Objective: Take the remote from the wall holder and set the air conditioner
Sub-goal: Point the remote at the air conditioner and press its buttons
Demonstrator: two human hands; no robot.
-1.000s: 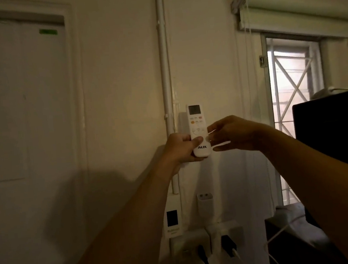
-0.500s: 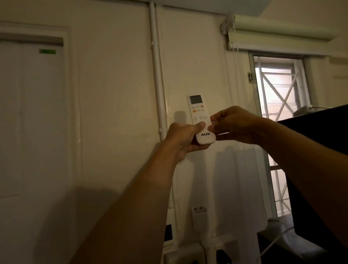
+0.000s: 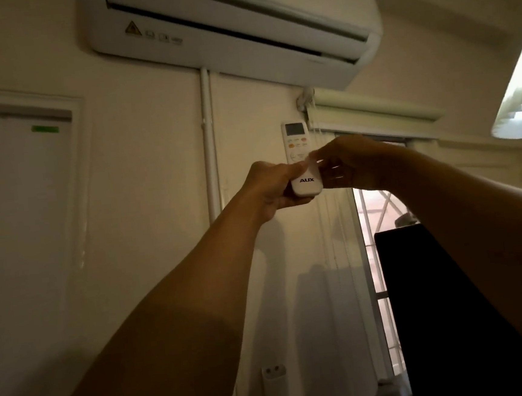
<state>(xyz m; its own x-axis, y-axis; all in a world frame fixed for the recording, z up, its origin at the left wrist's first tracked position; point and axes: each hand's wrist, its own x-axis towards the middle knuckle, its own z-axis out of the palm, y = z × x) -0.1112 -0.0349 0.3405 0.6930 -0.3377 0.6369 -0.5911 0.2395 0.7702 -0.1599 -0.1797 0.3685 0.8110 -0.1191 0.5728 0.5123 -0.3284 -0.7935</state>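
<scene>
The slim white plastic remote with a small grey display and orange and white buttons (image 3: 300,159) is held up in front of the cream wall, its top end aimed toward the air conditioner, its lower end marked "AUX". The left hand (image 3: 273,185) has its grip closed round the lower half of the body, thumb laid across the front just above the lettering and the fingers hidden behind. The right hand (image 3: 354,166) is pinched in against the remote's right edge, fingertips bunched at the lower keys; whether it presses a button or only steadies the body cannot be told.

The remote looks light, rigid and smooth-shelled, so it should need little force. It could slip in a loose hold and would probably crack or shed its battery cover if dropped. The lower half, below the keys, seems the sensible place to hold, leaving display and buttons free.

Above hangs the long white plastic wall-mounted air conditioner (image 3: 238,26), glossy, with a dark slot running along its front and a yellow warning sticker. A white round pipe (image 3: 209,139) runs down the wall beneath it. To the right are a pale rolled window blind (image 3: 372,109) and a large black flat-sided object (image 3: 452,307), while a small white moulded holder (image 3: 273,375) sits low on the wall.
</scene>
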